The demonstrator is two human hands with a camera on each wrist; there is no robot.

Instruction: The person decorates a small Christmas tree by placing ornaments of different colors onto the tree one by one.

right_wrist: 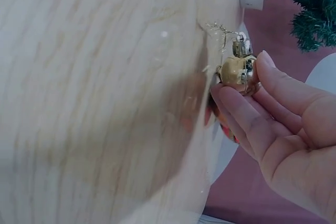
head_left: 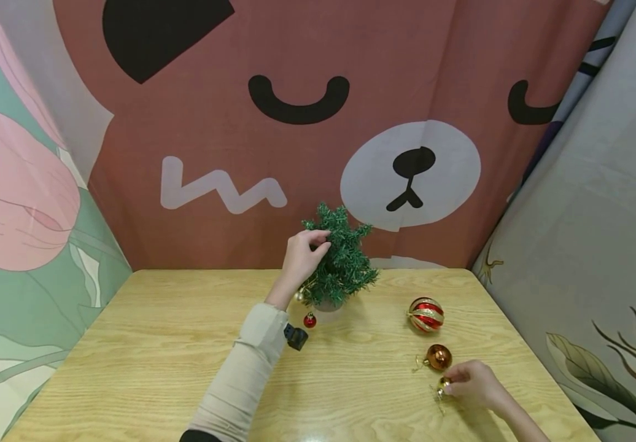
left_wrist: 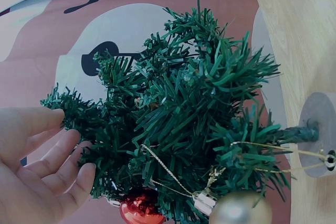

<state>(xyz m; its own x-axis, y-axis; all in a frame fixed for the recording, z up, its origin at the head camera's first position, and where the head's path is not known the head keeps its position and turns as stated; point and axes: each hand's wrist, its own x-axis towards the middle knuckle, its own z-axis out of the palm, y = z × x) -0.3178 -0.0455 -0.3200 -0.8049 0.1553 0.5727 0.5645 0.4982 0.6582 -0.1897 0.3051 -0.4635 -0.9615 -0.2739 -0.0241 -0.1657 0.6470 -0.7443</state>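
A small green artificial Christmas tree (head_left: 342, 258) stands on the table in a pale round base (left_wrist: 317, 142). My left hand (head_left: 302, 256) is at its upper left side, fingertips right at the branches. In the left wrist view those fingers are spread and loosely bent beside the foliage. A shiny red ball (left_wrist: 142, 209) and a pale gold ball (left_wrist: 242, 209) hang on that side of the tree by gold strings. Low over the table at the right, my right hand (head_left: 475, 383) pinches a small gold ball ornament (right_wrist: 239, 72) between thumb and fingers; its gold string dangles.
Just beyond the right hand lies a copper-brown ball (head_left: 438, 356) with a string. Farther back is a larger red-and-gold striped ball (head_left: 426, 315). A printed curtain (head_left: 274, 159) hangs behind the wooden table (head_left: 174, 344), with more fabric at both sides.
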